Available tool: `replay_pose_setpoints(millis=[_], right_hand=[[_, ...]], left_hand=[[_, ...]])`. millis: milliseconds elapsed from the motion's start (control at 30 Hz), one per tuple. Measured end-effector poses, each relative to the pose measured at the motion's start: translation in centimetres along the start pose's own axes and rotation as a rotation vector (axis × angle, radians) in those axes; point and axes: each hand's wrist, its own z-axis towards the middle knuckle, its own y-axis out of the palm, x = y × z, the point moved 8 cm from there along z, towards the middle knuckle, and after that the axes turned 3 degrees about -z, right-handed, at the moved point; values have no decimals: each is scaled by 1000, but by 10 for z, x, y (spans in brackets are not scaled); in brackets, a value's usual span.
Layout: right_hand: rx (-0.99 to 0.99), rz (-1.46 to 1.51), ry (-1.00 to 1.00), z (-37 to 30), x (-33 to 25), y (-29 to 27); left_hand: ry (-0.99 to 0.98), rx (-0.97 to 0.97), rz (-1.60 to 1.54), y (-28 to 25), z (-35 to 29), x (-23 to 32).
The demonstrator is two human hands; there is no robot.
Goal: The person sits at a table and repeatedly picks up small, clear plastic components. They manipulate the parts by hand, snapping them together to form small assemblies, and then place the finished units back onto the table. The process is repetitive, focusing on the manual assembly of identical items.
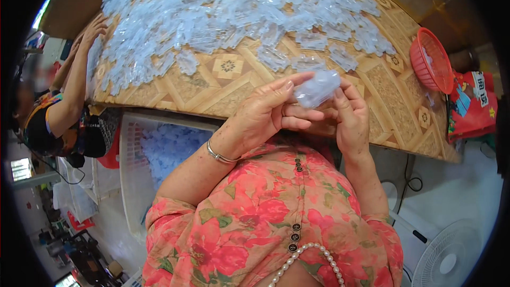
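Just over the near edge of the table, both of my hands hold one clear, bluish plastic piece [317,89]. It looks like a small moulded part; its exact kind cannot be made out. My left hand [265,107] pinches its left side between thumb and forefinger, the other fingers curled below. On the opposite side, my right hand [351,114] grips it with thumb and fingertips. Beyond them, a wide heap of similar clear plastic pieces [212,18] covers much of the patterned tabletop [390,109]. A few loose pieces [342,57] lie closest to my hands.
At the right table edge stands a red plastic basket [422,64], with a red printed bag [470,109] beside it. A white crate [130,175] of bluish pieces sits below the table at left. Another person's hand [94,29] rests near the heap. A white fan [449,258] stands lower right.
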Motion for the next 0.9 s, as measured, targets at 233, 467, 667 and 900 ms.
replay_pose_setpoints(millis=[233,467,667,900], right_hand=[[83,-48,-147,-7,-15,-15],[123,62,-150,0,-16,-15],[-17,287,19,5,3,-21],[-111,323,101,-1,3,-9]], left_hand=[[0,21,102,27,20,-8],[-62,29,125,21,24,-12],[308,18,801,31,22,15],[557,-31,942,47,26,37]])
